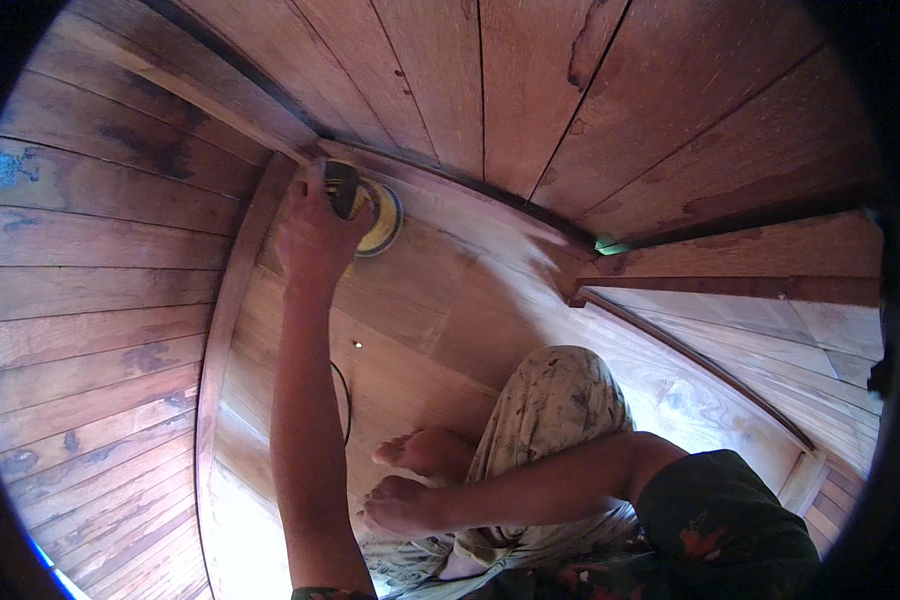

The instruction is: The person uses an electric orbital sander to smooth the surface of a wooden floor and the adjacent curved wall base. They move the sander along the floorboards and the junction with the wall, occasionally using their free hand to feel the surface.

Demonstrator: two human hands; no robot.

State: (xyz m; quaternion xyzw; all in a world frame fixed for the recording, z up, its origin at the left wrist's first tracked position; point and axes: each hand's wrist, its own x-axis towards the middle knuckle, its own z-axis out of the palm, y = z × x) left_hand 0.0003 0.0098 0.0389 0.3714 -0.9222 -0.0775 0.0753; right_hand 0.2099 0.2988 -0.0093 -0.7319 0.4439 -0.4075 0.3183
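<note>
At the far corner of the wooden floor, my left hand [315, 225] is wrapped round the top of a yellow and black random orbital sander [378, 218]. The sander's round pad lies against the floor panel, close to the frame strip along the wall. My right forearm crosses over my bent leg in stained light trousers [555, 405]. Its hand [402, 505] is closed low in the middle, beside my bare foot [425, 450]; what it holds, if anything, is hidden. A thin dark cord [345, 400] curves out from behind my left forearm.
Plank walls [100, 290] curve up on the left, and more planks [530, 90] rise at the far side. On the right a wooden ledge [740, 250] juts in above a lower beam [700, 360]. A small pale speck [357, 344] lies on the floor.
</note>
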